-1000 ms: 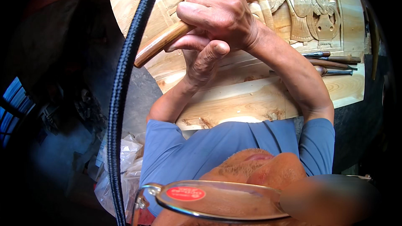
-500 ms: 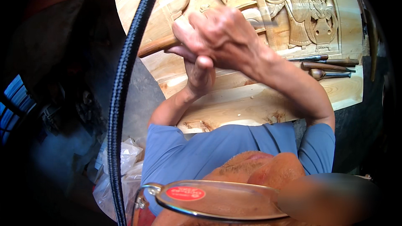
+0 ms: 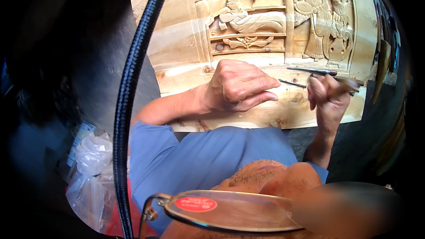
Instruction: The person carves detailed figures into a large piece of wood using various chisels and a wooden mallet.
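Observation:
My left hand (image 3: 241, 86) hovers over the near part of a pale wooden carved panel (image 3: 177, 68), fingers curled together and thumb tip pointing right. Whatever may be inside its palm is hidden. To the right, my right hand (image 3: 330, 97) is closed around a brown wooden handle, smeared by motion, which looks like a carving chisel's. A thin dark metal shaft (image 3: 292, 83) shows between the two hands; I cannot tell whether it belongs to that tool. Another chisel (image 3: 312, 70) lies on the panel just beyond my right hand, with more tool handles partly hidden there.
Relief figures (image 3: 252, 20) cover the panel's far part. More long tools (image 3: 383, 57) line up past its right edge. A black braided cable (image 3: 126, 106) crosses the view at left. Clear plastic bags (image 3: 93, 172) sit at the lower left.
My hands were together around a wooden-handled tool at upper middle; now they are apart. The right hand has moved right and nearer, to the lying tools. The left has turned, fingertips toward the right.

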`<state>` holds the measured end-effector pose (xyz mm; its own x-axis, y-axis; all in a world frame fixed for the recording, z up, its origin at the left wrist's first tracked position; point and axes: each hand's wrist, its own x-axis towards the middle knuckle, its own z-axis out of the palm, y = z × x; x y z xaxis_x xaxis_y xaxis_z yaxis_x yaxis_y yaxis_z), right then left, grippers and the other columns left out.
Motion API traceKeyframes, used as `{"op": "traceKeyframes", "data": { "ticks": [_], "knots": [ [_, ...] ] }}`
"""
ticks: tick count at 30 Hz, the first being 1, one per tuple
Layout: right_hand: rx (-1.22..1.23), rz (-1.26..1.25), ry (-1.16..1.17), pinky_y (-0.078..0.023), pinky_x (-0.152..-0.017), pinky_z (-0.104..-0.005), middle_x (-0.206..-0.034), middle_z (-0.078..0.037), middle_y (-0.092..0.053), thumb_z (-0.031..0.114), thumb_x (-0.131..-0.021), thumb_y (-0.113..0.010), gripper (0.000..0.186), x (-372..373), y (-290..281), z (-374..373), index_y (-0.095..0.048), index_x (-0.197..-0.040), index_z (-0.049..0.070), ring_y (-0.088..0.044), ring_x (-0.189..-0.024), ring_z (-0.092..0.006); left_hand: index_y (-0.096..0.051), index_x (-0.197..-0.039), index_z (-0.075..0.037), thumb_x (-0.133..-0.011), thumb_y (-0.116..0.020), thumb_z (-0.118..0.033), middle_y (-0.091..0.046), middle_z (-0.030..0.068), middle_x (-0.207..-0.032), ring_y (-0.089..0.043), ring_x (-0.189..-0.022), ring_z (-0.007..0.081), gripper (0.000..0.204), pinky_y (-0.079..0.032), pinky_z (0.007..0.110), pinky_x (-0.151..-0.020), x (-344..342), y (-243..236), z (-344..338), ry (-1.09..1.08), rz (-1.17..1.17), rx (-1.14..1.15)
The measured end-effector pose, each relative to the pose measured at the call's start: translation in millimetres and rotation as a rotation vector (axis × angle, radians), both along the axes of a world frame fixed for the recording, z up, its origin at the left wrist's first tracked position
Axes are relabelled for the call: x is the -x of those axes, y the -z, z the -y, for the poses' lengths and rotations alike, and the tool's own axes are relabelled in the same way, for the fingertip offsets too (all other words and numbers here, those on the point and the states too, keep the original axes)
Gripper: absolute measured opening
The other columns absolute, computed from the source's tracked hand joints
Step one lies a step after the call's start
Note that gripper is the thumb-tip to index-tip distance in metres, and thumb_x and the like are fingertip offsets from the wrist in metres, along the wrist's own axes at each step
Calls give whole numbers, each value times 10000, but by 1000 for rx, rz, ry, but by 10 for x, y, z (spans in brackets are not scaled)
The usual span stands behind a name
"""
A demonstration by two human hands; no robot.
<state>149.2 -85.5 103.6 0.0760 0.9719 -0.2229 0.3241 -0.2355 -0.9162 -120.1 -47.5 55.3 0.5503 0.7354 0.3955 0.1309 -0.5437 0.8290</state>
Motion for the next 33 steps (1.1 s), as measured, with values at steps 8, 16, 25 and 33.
{"op": "traceKeyframes", "data": {
  "ticks": [8,16,25,33],
  "knots": [
    [-159,-271,14,-572,-814,-380,-949,-252,-702,710,-1150,-290,856,-6,152,-14,-625,-985,-60,-699,-900,-272,-800,-1178,-65,-875,-853,-148,-748,14,-870,-685,-658,139,319,-517,292,-552,59,226,61,-90,63,-304],
    [-246,39,-99,-616,-610,-289,-849,-181,-783,854,-1067,-309,1072,329,234,30,-769,-1113,-113,-782,-703,-239,-760,-1334,-67,-886,-913,-188,-777,18,-827,-680,-609,136,489,-497,275,-535,142,215,47,-93,-29,-286],
    [-475,93,-377,-647,-811,-419,-962,-261,-803,325,-1012,-680,487,504,273,70,-773,-1180,-123,-825,-875,-364,-786,-1331,-69,-901,-870,-131,-692,17,-721,-610,-569,171,442,-448,335,-515,109,337,-19,-208,-80,-233],
    [-615,224,-398,-616,-685,-380,-996,-220,-804,99,-836,-787,373,572,304,102,-814,-1183,-34,-797,-807,-326,-824,-1221,-102,-840,-791,-79,-709,11,-760,-654,-617,153,382,-494,323,-524,129,410,-25,-215,-97,-294]
  ]
}}
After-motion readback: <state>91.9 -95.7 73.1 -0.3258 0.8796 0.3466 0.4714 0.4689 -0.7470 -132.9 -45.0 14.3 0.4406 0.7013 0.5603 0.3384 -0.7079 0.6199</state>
